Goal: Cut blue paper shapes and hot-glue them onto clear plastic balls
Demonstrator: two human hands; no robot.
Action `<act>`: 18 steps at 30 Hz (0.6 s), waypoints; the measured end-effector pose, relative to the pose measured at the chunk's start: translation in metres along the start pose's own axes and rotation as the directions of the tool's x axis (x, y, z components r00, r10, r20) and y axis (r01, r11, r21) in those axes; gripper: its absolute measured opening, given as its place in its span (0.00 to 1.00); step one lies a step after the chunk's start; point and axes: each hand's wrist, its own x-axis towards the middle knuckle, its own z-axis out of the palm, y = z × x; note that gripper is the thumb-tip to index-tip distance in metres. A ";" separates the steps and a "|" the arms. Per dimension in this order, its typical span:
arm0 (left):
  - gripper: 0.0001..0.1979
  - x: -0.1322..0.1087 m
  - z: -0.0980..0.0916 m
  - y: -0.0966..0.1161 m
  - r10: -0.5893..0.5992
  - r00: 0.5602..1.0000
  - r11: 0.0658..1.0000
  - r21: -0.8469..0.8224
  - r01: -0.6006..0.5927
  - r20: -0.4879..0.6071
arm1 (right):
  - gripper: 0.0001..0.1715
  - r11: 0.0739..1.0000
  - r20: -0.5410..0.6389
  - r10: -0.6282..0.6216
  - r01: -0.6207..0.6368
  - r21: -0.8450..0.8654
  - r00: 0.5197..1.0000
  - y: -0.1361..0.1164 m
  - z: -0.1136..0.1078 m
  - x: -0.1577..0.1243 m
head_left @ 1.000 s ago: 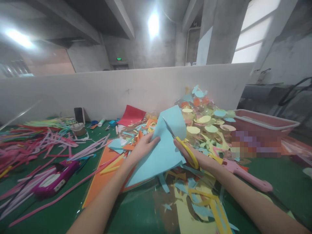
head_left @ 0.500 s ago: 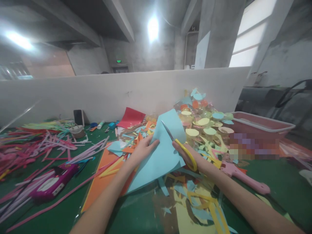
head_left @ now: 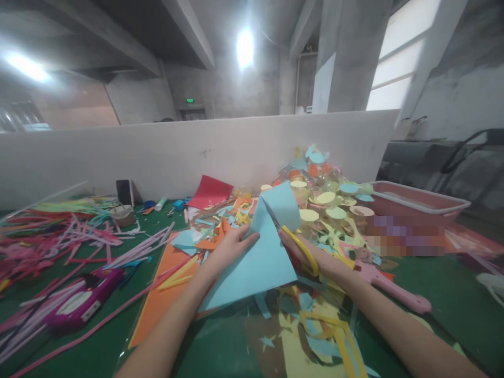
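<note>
A sheet of light blue paper [head_left: 252, 273] is held up above the table in front of me. My left hand [head_left: 235, 242] grips its left part, thumb on top and fingers mostly hidden beneath. In my right hand [head_left: 296, 247] are scissors with yellow handles [head_left: 305, 249], at the right side of the sheet. A slit runs into the paper from its far edge, and the strip right of it curls up. The scissor blades are mostly hidden by that curl. Orange paper [head_left: 151, 310] lies under a clear sheet below my left forearm.
Paper scraps [head_left: 315, 320] in yellow and blue cover the table's middle. Round paper-topped cups [head_left: 325, 198] pile up behind, beside a pink basket [head_left: 421, 202]. A pink-handled tool [head_left: 401, 291] lies right; pipe cleaners [head_left: 90, 231] and a purple device [head_left: 86, 299] lie left.
The slit in the blue paper has opened, and its right-hand strip now bends upward. The scissor blades, plainly visible on the sheet before, are now mostly covered. Both hands stay nearly in place.
</note>
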 end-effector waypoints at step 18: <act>0.19 -0.001 0.001 -0.001 -0.011 0.996 0.999 -0.044 0.015 0.092 | 0.36 0.998 0.064 0.050 -0.052 0.035 0.997 0.035 0.012 0.014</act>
